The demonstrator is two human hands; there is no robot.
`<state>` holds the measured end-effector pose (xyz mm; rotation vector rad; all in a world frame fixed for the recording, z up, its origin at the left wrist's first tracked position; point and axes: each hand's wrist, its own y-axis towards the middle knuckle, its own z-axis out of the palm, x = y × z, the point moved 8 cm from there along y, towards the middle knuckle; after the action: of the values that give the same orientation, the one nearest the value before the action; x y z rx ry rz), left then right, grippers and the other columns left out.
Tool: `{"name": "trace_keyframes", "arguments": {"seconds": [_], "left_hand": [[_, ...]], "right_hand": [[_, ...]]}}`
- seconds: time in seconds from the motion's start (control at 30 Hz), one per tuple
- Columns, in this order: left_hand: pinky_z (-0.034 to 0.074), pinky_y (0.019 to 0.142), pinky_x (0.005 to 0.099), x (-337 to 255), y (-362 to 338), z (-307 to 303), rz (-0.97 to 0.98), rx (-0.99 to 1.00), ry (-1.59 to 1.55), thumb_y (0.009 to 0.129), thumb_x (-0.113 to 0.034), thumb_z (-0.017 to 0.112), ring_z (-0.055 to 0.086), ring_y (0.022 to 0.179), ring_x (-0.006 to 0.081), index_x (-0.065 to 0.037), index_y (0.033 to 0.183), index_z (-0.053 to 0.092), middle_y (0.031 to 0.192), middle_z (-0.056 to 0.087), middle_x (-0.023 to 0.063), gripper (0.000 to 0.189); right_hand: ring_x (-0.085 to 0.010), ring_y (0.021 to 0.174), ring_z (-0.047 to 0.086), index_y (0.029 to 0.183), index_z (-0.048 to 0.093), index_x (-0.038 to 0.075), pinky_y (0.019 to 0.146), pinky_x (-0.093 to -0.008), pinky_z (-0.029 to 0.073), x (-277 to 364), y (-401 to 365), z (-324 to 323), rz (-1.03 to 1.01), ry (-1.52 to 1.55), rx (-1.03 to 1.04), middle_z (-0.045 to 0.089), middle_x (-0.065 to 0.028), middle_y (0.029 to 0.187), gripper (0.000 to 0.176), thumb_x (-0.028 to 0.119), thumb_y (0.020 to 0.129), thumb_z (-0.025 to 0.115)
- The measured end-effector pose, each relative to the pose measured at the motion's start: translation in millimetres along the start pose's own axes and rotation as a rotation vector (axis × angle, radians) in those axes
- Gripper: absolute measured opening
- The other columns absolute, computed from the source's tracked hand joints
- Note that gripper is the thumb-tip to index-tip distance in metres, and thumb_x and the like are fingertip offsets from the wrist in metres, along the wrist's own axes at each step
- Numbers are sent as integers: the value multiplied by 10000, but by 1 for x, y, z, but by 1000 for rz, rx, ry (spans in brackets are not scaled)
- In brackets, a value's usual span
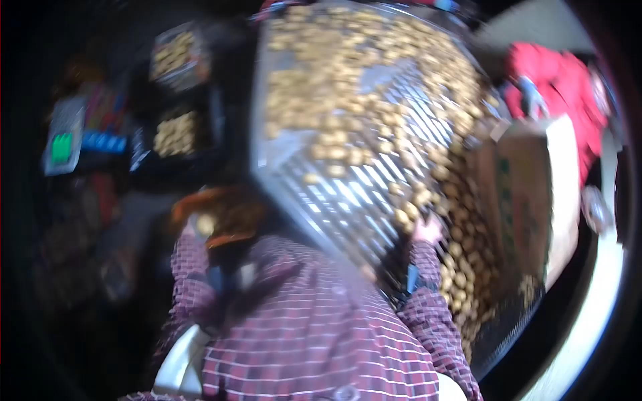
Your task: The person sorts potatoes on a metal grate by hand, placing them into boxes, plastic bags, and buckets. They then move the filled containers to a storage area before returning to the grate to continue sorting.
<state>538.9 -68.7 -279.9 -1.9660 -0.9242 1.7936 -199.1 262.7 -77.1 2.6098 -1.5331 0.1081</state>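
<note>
Motion blurs the head view. My left hand [195, 226], at the left beside my body, holds a round tan potato [205, 224] over an orange crate [231, 194]. My right hand [429, 229] reaches to the right front edge of a slatted metal sorting table [314, 200]. It touches or nearly touches the potatoes [420, 195] lying there; its fingers are too smeared to show their grip. Many more potatoes cover the table's far part, and bare slats show in front. Just right of my right hand, a heap of potatoes [460, 271] runs down alongside the table.
A large cardboard box [525, 190] stands on the right, with a person in a red jacket [558, 87] behind it. On the left are a dark crate with potatoes [175, 135], another filled container [175, 57] and a blue object [103, 142].
</note>
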Motion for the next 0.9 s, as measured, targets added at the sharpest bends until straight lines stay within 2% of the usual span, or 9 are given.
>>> {"name": "trace_keyframes", "arguments": {"seconds": [0.1, 0.17, 0.23, 0.33, 0.4, 0.5, 0.53, 0.63, 0.9], "left_hand": [[467, 971, 362, 14, 54, 16, 12, -89, 142, 835, 32, 607, 594, 1088, 267, 12, 1246, 534, 1204, 598, 191, 418], [450, 988, 371, -69, 24, 82, 398, -73, 91, 866, 43, 571, 584, 1061, 250, 35, 1210, 536, 1156, 603, 155, 346], [454, 959, 380, -158, -31, 169, 956, 27, 455, 862, -22, 577, 571, 1087, 265, 24, 1159, 583, 1171, 596, 144, 302], [422, 987, 400, -237, -131, 294, 1198, 205, 562, 811, -47, 620, 551, 1106, 298, -34, 1148, 614, 1130, 601, 143, 337], [423, 986, 390, -231, -145, 369, 1123, 413, 534, 812, -37, 626, 554, 1106, 277, -42, 1158, 609, 1152, 603, 131, 346], [430, 969, 348, -212, -213, 447, 1015, 721, 611, 862, -66, 624, 555, 1079, 191, -66, 1163, 610, 1130, 615, 105, 302], [427, 987, 361, -204, -238, 469, 965, 842, 645, 848, -69, 624, 553, 1107, 232, -57, 1177, 602, 1157, 609, 129, 330], [407, 1038, 391, -181, -305, 524, 950, 1100, 790, 845, -105, 621, 526, 1185, 293, -58, 1217, 582, 1212, 588, 164, 377], [360, 1046, 462, -116, -389, 643, 1627, 1162, 1283, 755, -244, 650, 453, 1224, 344, -135, 1258, 559, 1317, 511, 133, 523]], "right_hand": [[-414, 1208, 468, 1340, 472, 79, 986, -537, 393, 14, -16, -6, -25, -7, 87, 457, -253, 1345, 691, 431, 767, 631], [-422, 1231, 447, 1413, 384, 84, 1016, -538, 371, 29, -34, -22, 2, 40, 179, 364, -270, 1422, 751, 429, 788, 615], [-421, 1290, 384, 1406, 382, 36, 1063, -524, 329, 65, -59, -50, -34, -7, 230, 339, -261, 1448, 760, 438, 800, 602], [-380, 1356, 337, 1435, 345, 50, 1108, -446, 322, 87, -96, -53, -40, 212, 335, 291, -221, 1499, 740, 364, 823, 619], [-316, 1385, 334, 1429, 389, 93, 1125, -386, 317, 77, -119, -49, -4, 491, 404, 340, -206, 1488, 638, 228, 848, 617], [-362, 1268, 461, 1352, 487, 57, 1084, -411, 369, 41, -130, -69, 273, 627, 323, 479, -210, 1378, 568, 243, 832, 617], [-358, 1235, 496, 1332, 512, 63, 1078, -415, 376, 26, -128, -74, 251, 622, 190, 543, -216, 1304, 531, 230, 837, 611], [-347, 1334, 375, 1335, 514, 85, 1093, -415, 353, -6, -132, -91, 466, 387, 192, 416, -199, 1421, 540, 217, 823, 622], [-366, 1358, 336, 1312, 536, 76, 1106, -406, 335, -13, -153, -78, 449, 389, 94, 207, -191, 1531, 591, 229, 762, 687]]}}
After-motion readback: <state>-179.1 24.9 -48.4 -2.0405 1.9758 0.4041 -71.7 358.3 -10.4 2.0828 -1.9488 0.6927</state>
